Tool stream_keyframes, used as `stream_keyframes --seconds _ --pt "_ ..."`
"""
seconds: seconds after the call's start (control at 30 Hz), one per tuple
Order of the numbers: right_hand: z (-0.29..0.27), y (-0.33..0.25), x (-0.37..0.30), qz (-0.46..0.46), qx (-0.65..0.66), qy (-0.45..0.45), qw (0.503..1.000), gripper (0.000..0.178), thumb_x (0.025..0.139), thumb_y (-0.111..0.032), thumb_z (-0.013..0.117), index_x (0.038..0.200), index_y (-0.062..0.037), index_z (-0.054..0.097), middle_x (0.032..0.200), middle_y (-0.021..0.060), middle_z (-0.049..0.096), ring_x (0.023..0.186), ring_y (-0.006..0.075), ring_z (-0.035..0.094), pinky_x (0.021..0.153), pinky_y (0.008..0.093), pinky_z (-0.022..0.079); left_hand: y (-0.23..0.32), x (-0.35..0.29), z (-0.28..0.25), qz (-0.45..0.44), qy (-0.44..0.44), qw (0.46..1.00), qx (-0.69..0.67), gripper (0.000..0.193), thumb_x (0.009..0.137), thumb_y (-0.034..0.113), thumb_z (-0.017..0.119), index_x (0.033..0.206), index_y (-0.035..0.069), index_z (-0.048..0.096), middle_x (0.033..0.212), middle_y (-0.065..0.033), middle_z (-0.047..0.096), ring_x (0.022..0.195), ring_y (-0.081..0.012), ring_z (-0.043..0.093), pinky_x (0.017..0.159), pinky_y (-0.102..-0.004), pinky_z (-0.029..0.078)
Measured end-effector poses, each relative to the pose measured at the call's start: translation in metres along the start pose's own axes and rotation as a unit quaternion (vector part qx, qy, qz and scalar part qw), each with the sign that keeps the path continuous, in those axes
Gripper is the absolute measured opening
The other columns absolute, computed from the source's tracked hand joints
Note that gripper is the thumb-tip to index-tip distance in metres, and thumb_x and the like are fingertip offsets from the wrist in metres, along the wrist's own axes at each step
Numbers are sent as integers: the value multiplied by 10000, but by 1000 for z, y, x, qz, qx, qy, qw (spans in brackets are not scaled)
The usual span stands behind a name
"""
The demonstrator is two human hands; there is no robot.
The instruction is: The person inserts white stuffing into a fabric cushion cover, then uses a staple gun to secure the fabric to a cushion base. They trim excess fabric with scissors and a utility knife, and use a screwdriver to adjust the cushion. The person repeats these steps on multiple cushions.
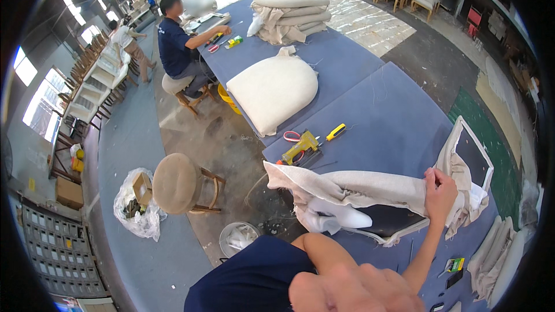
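Where the head view looks down on the blue-covered bench point(399, 121), the right hand point(440, 192) is raised over the work with its fingers point(432, 178) curled shut on a gathered fold of the beige fabric cover point(370, 188), which is drawn over a dark seat panel point(388, 218). The cover's long axis runs roughly left to right across the picture, from a loose free end at the left, near the bench edge, to the gripped fold at the right; beyond the hand it wraps on around the panel's white-edged far corner point(475, 156). The bulk of the fabric therefore lies to the left of the gripping fingers. The left hand point(352, 289) sits very close to the camera at the lower edge, blurred; whether it is open or closed cannot be told, and it appears to hold nothing. The right hand is plainly the nearer to the cover. A yellow staple gun point(300, 148) and a yellow-handled screwdriver point(335, 132) lie on the bench beyond the cover, apart from it.
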State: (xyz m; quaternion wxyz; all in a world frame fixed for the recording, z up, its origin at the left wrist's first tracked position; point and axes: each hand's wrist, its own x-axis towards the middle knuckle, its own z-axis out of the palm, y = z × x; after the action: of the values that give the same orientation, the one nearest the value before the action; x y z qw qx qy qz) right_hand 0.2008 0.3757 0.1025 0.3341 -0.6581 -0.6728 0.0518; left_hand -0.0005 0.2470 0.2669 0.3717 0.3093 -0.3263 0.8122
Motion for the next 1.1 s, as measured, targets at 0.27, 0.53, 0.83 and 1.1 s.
stream_keyframes --seconds 0.27,0.53,0.83,1.1 --pt "-7 29 -19 -32 48 59 997 251 928 -250 621 852 -38 733 775 138 715 713 313 682 678 398 496 12 -18 -64 -223 -213 816 489 369 919 220 621 1215 1 608 1143 -186 668 1074 -395 649 951 -481 513" --pt "-2 45 -76 -139 2 265 954 139 732 -172 669 850 -111 713 888 48 701 864 263 676 787 434 530 -16 -85 -134 -476 -452 325 681 693 683 355 904 1207 1 620 1076 -187 713 975 -390 683 813 -456 535" --pt "-2 43 -146 -73 -40 259 962 557 832 -218 652 1367 -89 563 1452 99 531 1398 276 465 1200 489 302 -11 -101 -106 -383 -535 291 694 668 806 469 789 1271 23 611 1116 -238 702 951 -438 680 781 -519 523" --pt "9 93 -266 70 -122 119 983 566 800 -182 722 1336 -83 570 1440 144 514 1434 279 416 1237 558 212 12 -91 -100 -377 -517 280 716 737 790 565 791 1219 -14 638 1066 -252 703 967 -456 663 804 -527 517"
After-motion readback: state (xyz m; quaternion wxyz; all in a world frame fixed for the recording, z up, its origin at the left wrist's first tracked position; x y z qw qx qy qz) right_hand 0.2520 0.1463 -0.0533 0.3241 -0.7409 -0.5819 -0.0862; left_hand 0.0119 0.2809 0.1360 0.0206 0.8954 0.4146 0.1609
